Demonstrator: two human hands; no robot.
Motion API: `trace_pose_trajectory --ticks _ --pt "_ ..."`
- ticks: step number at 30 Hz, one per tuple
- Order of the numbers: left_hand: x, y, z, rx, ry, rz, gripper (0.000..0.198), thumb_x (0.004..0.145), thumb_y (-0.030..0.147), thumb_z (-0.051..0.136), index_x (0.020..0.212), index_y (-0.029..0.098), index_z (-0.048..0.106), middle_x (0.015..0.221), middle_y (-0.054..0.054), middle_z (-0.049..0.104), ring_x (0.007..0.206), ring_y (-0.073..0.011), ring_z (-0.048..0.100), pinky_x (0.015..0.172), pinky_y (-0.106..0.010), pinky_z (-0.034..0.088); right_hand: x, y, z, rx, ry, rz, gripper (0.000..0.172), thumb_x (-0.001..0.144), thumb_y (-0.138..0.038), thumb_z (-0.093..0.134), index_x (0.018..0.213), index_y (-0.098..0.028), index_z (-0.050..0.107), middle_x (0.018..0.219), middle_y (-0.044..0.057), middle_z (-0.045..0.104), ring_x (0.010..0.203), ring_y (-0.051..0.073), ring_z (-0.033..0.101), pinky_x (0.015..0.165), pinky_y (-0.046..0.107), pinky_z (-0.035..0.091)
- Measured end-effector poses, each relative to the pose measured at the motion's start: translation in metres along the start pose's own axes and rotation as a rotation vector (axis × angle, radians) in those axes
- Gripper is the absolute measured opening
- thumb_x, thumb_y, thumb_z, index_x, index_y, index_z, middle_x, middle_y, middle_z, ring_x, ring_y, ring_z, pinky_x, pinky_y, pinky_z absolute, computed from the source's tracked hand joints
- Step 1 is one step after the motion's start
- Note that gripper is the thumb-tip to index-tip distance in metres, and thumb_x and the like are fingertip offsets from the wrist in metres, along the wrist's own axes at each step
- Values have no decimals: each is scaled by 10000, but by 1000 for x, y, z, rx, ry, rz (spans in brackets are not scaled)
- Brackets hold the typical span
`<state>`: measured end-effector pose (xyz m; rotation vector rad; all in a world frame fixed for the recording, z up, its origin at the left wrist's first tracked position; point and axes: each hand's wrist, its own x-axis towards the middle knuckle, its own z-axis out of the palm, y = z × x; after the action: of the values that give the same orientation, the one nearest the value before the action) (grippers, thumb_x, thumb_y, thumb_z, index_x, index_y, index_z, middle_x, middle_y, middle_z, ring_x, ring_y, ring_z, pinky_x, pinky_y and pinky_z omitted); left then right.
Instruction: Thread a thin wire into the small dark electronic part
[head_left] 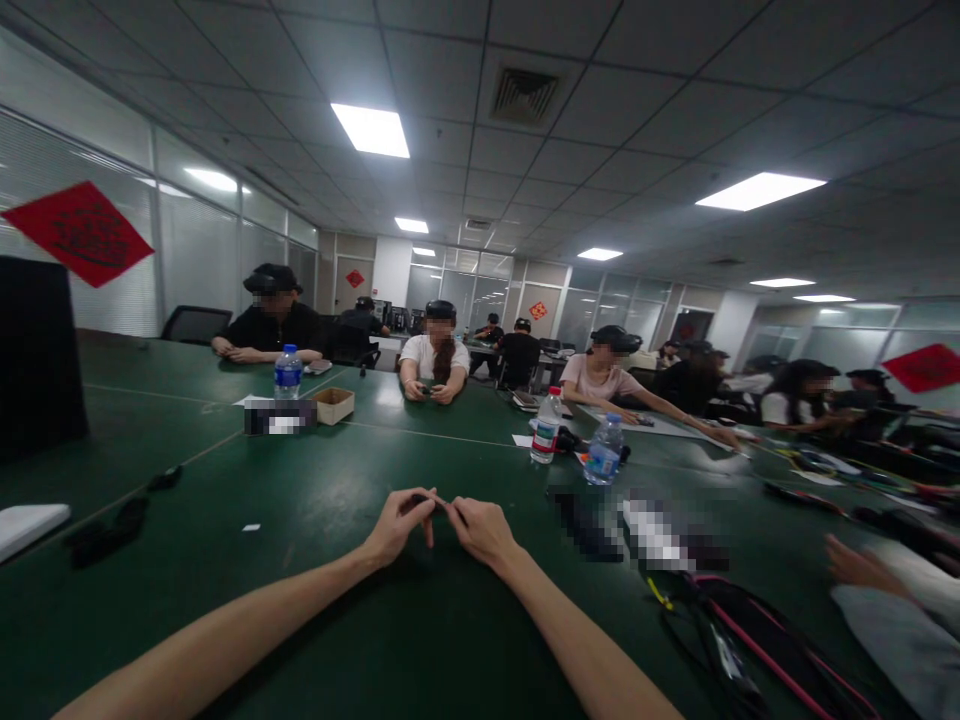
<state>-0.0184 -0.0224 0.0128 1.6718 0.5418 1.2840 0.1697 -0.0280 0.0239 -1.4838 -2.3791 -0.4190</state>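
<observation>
Both of my forearms reach over the green table (360,630), and the two hands meet in the middle. My left hand (401,525) is closed, thumb and forefinger pinched together, with another finger pointing down. Opposite it, my right hand (481,532) is closed too, its fingertips pinched close to the left fingertips. Whatever lies between the fingertips is too small and blurred to name. To the left of the hands lies a small white scrap of paper (252,527).
A red-capped bottle (545,428) and a blue-capped bottle (604,450) stand right of centre. Farther left are another bottle (288,372) and a cardboard box (334,405). A black-and-pink racket bag (772,640) lies near a neighbour's sleeve (892,630). Several people sit around.
</observation>
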Motion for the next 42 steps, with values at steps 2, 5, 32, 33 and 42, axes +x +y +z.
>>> trace_pose_trajectory --ticks 2,5,32,33,42 --pt "5 -10 -1 -192 83 -96 334 804 425 544 872 117 654 550 -9 588 427 -128 536 541 -291 485 0 0 0 -26 -2 -12 455 967 -414 224 888 -186 610 829 51 659 710 120 586 606 203 307" --pt "11 -22 -3 -420 197 -160 338 770 426 579 821 100 654 565 -14 561 435 -108 500 433 -238 426 0 -1 0 -58 -17 -42 463 963 -426 227 884 -192 619 828 51 668 695 123 594 596 206 311" --pt "18 -34 -11 -491 268 -354 257 793 361 526 698 137 612 490 8 492 459 -96 505 767 -293 519 0 -10 -4 -120 -99 -73 450 949 -443 269 865 -202 639 834 71 684 716 156 631 633 230 390" --pt "17 -34 -11 -497 266 -353 259 793 363 530 703 135 615 490 8 494 462 -95 510 763 -288 519 0 -10 -5 -122 -102 -75 448 949 -441 270 864 -201 639 833 72 683 715 158 632 631 231 392" --pt "17 -31 -11 -576 269 -327 244 799 339 545 707 130 631 486 20 500 441 -77 500 862 -308 504 -2 -18 -5 -135 -99 -93 480 947 -478 243 865 -221 641 831 53 688 693 160 634 629 235 413"
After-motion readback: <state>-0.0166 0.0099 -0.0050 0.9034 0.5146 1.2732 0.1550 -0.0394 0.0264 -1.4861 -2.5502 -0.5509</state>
